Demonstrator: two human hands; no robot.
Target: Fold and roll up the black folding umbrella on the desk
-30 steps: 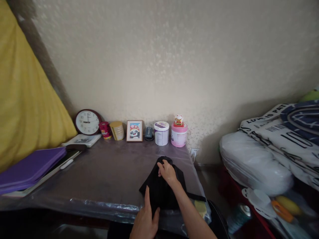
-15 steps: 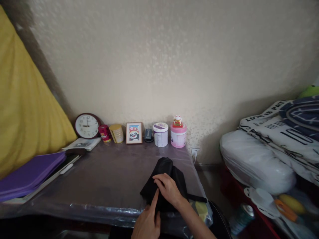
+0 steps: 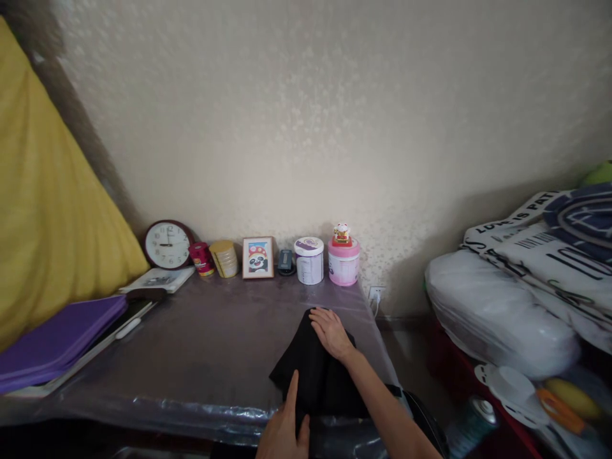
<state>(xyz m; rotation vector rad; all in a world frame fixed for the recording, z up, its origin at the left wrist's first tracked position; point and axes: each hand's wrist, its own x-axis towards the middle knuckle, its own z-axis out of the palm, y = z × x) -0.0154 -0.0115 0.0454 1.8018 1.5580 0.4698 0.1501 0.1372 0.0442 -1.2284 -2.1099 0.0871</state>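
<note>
A black folded fabric item point(image 3: 310, 366) lies on the table near its front right corner; its exact kind does not show. My right hand point(image 3: 331, 331) rests flat on the far part of the fabric, fingers stretched out. At the near edge, my left hand point(image 3: 285, 424) touches the fabric with its index finger extended and thumb apart. Part of the fabric is hidden under my right hand and forearm.
Along the wall stand a clock point(image 3: 167, 245), a picture frame point(image 3: 258, 257), a white tub point(image 3: 310, 261) and a pink tub point(image 3: 343, 264) bearing a cat figurine. Purple folders point(image 3: 62, 341) lie left. A plastic-wrapped bundle point(image 3: 497, 312) and spray can point(image 3: 478, 421) are right of the table.
My right hand has slid away from me to the far end of the black fabric and flattened out. The fabric looks flatter. My left hand has stayed near the front edge.
</note>
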